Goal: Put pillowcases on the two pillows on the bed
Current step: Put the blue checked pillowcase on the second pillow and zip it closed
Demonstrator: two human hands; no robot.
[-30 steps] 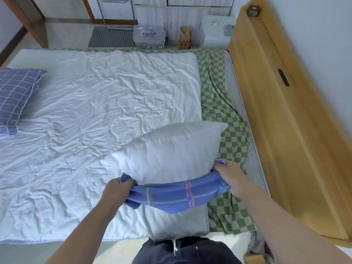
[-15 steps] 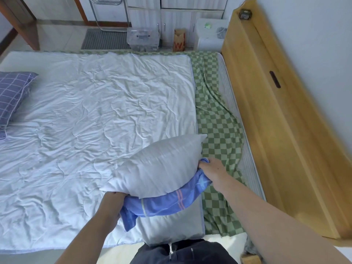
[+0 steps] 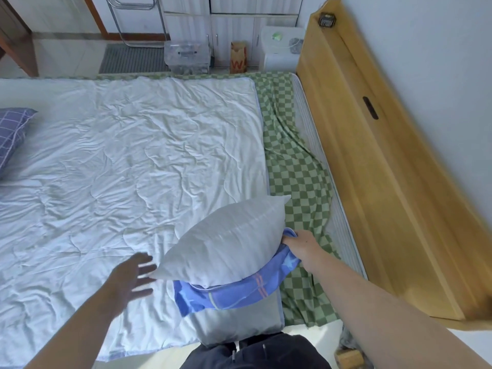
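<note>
A bare white pillow (image 3: 229, 243) is held tilted over the near edge of the bed, its lower end inside a blue pillowcase (image 3: 229, 294) bunched around it. My right hand (image 3: 300, 242) grips the pillowcase's right edge against the pillow. Just left of the pillow's lower corner, my left hand (image 3: 130, 278) hovers with fingers spread and holds nothing. A second pillow in a purple checked case (image 3: 13, 134) lies at the far left edge of the bed.
A white quilt (image 3: 127, 161) covers most of the bed, over a green checked sheet (image 3: 295, 166). The wooden headboard (image 3: 394, 187) runs along the right. Across the floor stand a clear storage box (image 3: 186, 55), a paper bag (image 3: 238, 61) and a white appliance (image 3: 282, 49).
My left hand has let go of the pillowcase and opened, drifting left. The pillow has tilted further, its right corner higher, while my right hand keeps its grip.
</note>
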